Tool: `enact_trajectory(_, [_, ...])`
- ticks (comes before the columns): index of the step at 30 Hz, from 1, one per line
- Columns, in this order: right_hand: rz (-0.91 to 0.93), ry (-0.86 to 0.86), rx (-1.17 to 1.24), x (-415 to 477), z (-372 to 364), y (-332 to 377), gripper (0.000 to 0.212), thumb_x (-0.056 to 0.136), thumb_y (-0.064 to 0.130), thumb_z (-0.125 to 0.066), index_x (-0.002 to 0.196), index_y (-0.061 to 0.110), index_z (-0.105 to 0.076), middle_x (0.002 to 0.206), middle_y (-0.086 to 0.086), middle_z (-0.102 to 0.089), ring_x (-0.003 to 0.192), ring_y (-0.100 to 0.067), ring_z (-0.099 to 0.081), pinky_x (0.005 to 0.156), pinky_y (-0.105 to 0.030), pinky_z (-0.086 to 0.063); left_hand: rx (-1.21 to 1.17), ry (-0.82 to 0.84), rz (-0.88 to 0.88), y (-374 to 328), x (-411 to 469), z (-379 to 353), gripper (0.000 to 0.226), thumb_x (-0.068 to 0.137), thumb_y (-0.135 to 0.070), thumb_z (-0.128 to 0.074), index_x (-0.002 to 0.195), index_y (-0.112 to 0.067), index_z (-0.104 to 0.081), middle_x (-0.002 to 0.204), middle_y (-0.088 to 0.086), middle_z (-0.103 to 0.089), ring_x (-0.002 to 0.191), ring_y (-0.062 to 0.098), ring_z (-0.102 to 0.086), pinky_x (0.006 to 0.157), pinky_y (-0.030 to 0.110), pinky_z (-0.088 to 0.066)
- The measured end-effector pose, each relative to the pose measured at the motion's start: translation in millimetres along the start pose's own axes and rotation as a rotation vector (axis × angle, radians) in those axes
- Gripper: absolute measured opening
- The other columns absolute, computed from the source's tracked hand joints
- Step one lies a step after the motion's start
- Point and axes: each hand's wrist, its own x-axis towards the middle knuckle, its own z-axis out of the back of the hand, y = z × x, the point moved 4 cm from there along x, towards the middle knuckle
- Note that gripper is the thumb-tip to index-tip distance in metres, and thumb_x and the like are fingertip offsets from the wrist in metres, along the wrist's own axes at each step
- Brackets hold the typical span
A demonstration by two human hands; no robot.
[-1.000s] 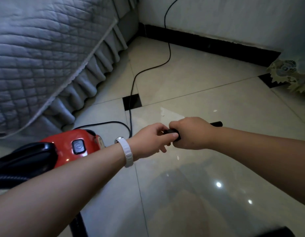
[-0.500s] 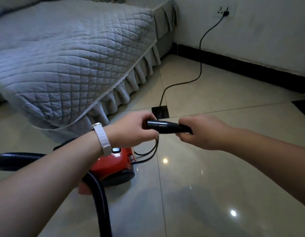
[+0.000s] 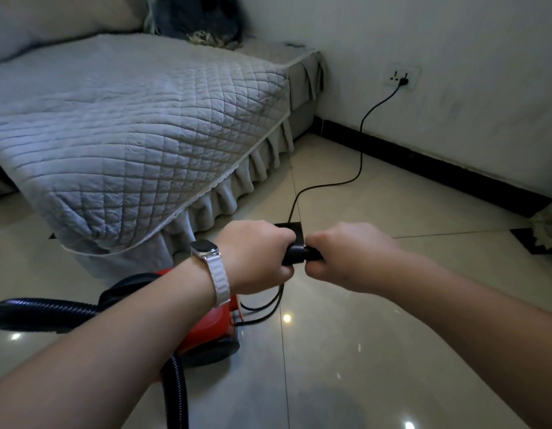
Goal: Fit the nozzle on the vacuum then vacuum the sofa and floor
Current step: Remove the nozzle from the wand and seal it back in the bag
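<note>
Both hands meet in mid-air over the tiled floor (image 3: 376, 320). My left hand (image 3: 257, 255), with a white watch at the wrist, grips one end of a black tube piece (image 3: 295, 254). My right hand (image 3: 349, 255) grips the black nozzle (image 3: 313, 254) at the other end, and the two black parts touch between my fists. Most of both parts is hidden inside my hands. The red vacuum (image 3: 213, 323) sits on the floor under my left forearm, its black ribbed hose (image 3: 46, 311) running left and down. The grey quilted sofa (image 3: 129, 125) fills the upper left.
A black power cord (image 3: 359, 168) runs from the wall socket (image 3: 401, 77) across the floor to the vacuum. A black skirting board (image 3: 423, 162) lines the wall. A dark cushion (image 3: 197, 17) lies at the sofa's back. Lace-edged fabric (image 3: 547, 233) shows at the right edge.
The view has swung up towards the sofa and socket. My hands have come closer together, so less of the black tube shows between them than half a second ago.
</note>
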Motion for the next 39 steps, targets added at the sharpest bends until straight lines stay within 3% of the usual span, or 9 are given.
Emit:
enact_trajectory(8, [-0.006,0.025,-0.078,-2.2,-8.2,-24.3,0.017,0.095,0.044,-0.050,0.089,0.028,-0.053,0.069,0.007,-0.053,0.059,-0.012,-0.054,0.052,-0.026,-0.049,-0.375,0.336,0.054,11.3,1.4,-6.1,0.017,0.083,-0.031,-0.066,0.070,-0.027,-0.055,0.064,-0.005,-0.060,0.057,0.013,-0.059,0.052,0.027,-0.044])
enact_trajectory(11, [-0.178,-0.008,-0.030,-8.5,-7.1,-70.7,0.025,0.092,0.038,-0.053,0.074,0.024,-0.044,0.064,0.007,-0.047,0.054,-0.009,-0.043,0.049,-0.025,-0.030,-0.479,0.248,0.168,50.9,-2.1,-3.9,0.020,0.080,-0.028,-0.071,0.066,-0.024,-0.058,0.056,-0.005,-0.058,0.051,0.011,-0.057,0.048,0.022,-0.041])
enact_trajectory(14, [-0.192,-0.031,0.050,-10.6,-12.4,-80.4,0.031,0.089,0.036,-0.054,0.066,0.023,-0.038,0.062,0.005,-0.047,0.054,-0.012,-0.044,0.050,-0.027,-0.031,-0.551,0.195,0.216,64.3,-3.1,-13.1,0.025,0.081,-0.029,-0.074,0.063,-0.024,-0.057,0.049,-0.008,-0.054,0.044,0.005,-0.052,0.045,0.019,-0.037])
enact_trajectory(24, [-0.095,-0.016,0.292,-12.0,1.9,-58.5,0.031,0.094,0.040,-0.055,0.069,0.028,-0.041,0.067,0.004,-0.054,0.055,-0.015,-0.049,0.048,-0.026,-0.034,-0.711,0.088,0.203,36.2,13.9,1.1,0.023,0.084,-0.042,-0.074,0.079,-0.024,-0.062,0.065,-0.006,-0.060,0.050,-0.001,-0.055,0.048,0.017,-0.042])
enact_trajectory(28, [-0.102,0.018,0.463,-23.2,35.9,-47.1,0.017,0.093,0.041,-0.057,0.084,0.027,-0.056,0.074,0.002,-0.060,0.061,-0.018,-0.057,0.054,-0.031,-0.045,-0.765,0.103,0.226,23.1,10.0,41.8,0.022,0.084,-0.043,-0.074,0.080,-0.025,-0.062,0.067,-0.006,-0.061,0.053,0.001,-0.057,0.051,0.021,-0.046])
enact_trajectory(32, [-0.108,0.012,0.560,-47.9,105.4,-46.6,0.021,0.094,0.042,-0.060,0.085,0.024,-0.057,0.072,0.005,-0.058,0.061,-0.016,-0.056,0.054,-0.029,-0.043,-0.842,0.108,0.293,12.2,7.0,110.9,0.025,0.085,-0.044,-0.073,0.079,-0.023,-0.062,0.066,-0.004,-0.061,0.054,0.004,-0.057,0.051,0.022,-0.046])
enact_trajectory(36, [-0.105,0.013,0.615,-77.5,195.9,-47.4,0.020,0.093,0.041,-0.062,0.085,0.023,-0.059,0.072,0.002,-0.060,0.065,-0.021,-0.059,0.059,-0.037,-0.050,-0.933,0.099,0.331,-1.5,-1.6,200.9,0.031,0.079,-0.052,-0.070,0.078,-0.022,-0.063,0.065,-0.001,-0.063,0.058,0.016,-0.062,0.055,0.039,-0.054])
enact_trajectory(39, [-0.098,-0.003,0.668,-98.2,275.7,-40.2,0.019,0.092,0.041,-0.064,0.084,0.024,-0.060,0.071,0.003,-0.061,0.063,-0.020,-0.059,0.059,-0.039,-0.051,-0.969,0.054,0.346,-10.0,-6.2,284.7,0.025,0.082,-0.045,-0.072,0.076,-0.023,-0.061,0.062,-0.007,-0.058,0.055,0.005,-0.056,0.054,0.030,-0.050])
